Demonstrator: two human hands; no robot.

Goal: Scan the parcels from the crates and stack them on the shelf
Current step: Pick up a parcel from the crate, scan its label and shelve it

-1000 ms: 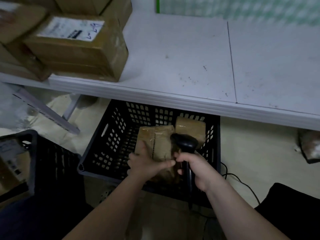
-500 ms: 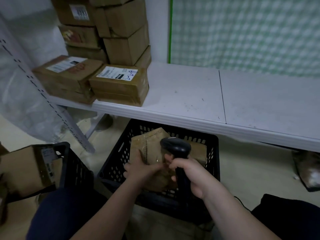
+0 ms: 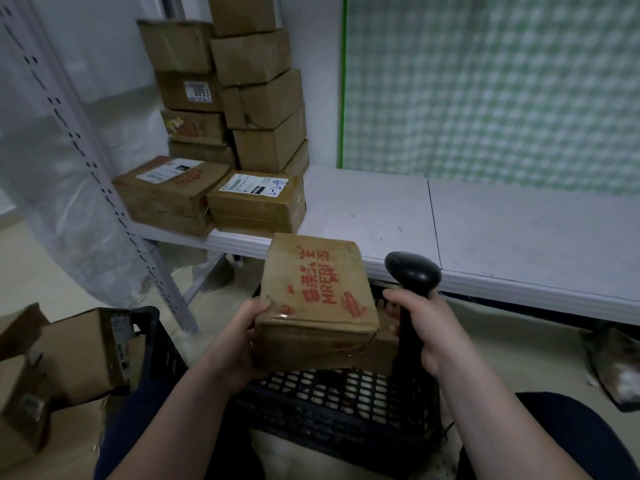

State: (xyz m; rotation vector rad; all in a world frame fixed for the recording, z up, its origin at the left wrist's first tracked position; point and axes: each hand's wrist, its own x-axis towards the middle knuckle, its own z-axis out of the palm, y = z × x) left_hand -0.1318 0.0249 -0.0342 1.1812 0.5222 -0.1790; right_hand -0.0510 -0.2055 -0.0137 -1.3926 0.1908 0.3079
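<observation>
My left hand (image 3: pixel 242 336) grips a taped brown parcel (image 3: pixel 317 292) with red printed lettering, held above the black plastic crate (image 3: pixel 332 403). My right hand (image 3: pixel 424 329) holds a black barcode scanner (image 3: pixel 412 271) upright just right of the parcel. Another parcel (image 3: pixel 384 348) shows partly beneath the held one, in the crate. The white shelf (image 3: pixel 485 230) runs behind, with two flat parcels (image 3: pixel 256 202) near its front edge and stacked parcels (image 3: pixel 242 91) at its back left.
A second black crate (image 3: pixel 152 344) with cardboard boxes (image 3: pixel 69 355) stands at the lower left. A perforated metal upright (image 3: pixel 114 202) slants on the left with plastic sheeting behind it. A bag-like object (image 3: pixel 613 362) lies on the floor at right.
My left hand has lifted the parcel up out of the crate to shelf-edge height. The scanner hand rose alongside it. My view tilted upward, showing more of the stacked parcels.
</observation>
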